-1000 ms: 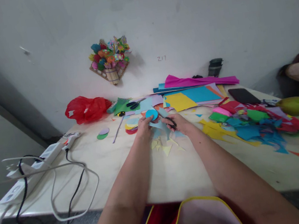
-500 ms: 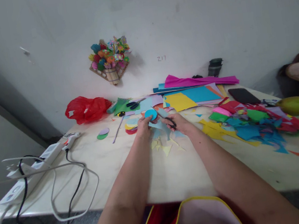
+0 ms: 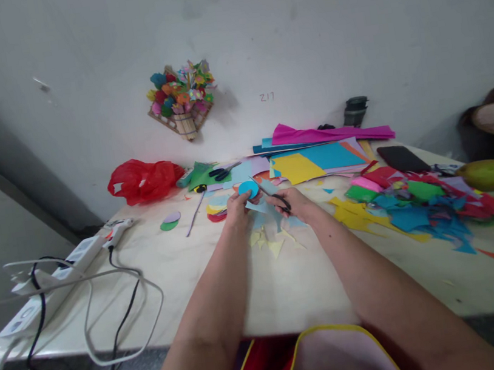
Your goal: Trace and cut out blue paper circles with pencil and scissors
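Between the thumb and fingers of my left hand [image 3: 237, 208] is a bright blue paper circle [image 3: 248, 189], with light blue paper [image 3: 257, 208] just below it. My right hand [image 3: 299, 202] is closed around the black handles of a pair of scissors [image 3: 282, 202]. The blades point up and left, close by the circle's right edge; whether they touch it I cannot tell. Pale yellow paper scraps [image 3: 275, 247] lie on the table under my hands. Left of my left hand rests a pile of coloured paper circles [image 3: 217, 209].
A white power strip [image 3: 59, 285] with looping cables lies at the left. Coloured paper sheets [image 3: 299, 167] and a second pair of scissors [image 3: 222, 172] are at the back. Paper scraps [image 3: 416, 210], a dark phone-like slab [image 3: 403, 159] and yellow-green fruit [image 3: 491, 174] occupy the right side.
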Action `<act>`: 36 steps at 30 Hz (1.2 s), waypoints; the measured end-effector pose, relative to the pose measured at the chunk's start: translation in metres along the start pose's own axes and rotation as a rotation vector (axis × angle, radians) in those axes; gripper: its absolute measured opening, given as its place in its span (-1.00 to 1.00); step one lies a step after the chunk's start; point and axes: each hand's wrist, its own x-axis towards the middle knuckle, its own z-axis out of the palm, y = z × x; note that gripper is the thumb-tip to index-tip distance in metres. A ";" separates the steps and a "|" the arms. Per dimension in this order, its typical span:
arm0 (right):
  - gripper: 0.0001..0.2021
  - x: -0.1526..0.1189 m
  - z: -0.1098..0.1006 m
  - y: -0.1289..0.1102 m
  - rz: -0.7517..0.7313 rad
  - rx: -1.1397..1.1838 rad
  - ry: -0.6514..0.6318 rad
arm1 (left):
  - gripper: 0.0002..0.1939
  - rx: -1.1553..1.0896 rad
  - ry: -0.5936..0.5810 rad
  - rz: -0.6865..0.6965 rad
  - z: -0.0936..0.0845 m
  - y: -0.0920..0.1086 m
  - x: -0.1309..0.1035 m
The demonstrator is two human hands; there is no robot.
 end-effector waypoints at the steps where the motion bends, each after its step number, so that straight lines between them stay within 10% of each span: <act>1: -0.75 0.000 0.000 0.000 0.001 0.000 0.002 | -0.82 0.003 -0.001 -0.003 0.000 0.001 -0.001; 36: -0.72 -0.002 0.001 -0.001 -0.007 -0.009 0.023 | -0.84 -0.005 0.008 -0.019 0.000 -0.001 0.000</act>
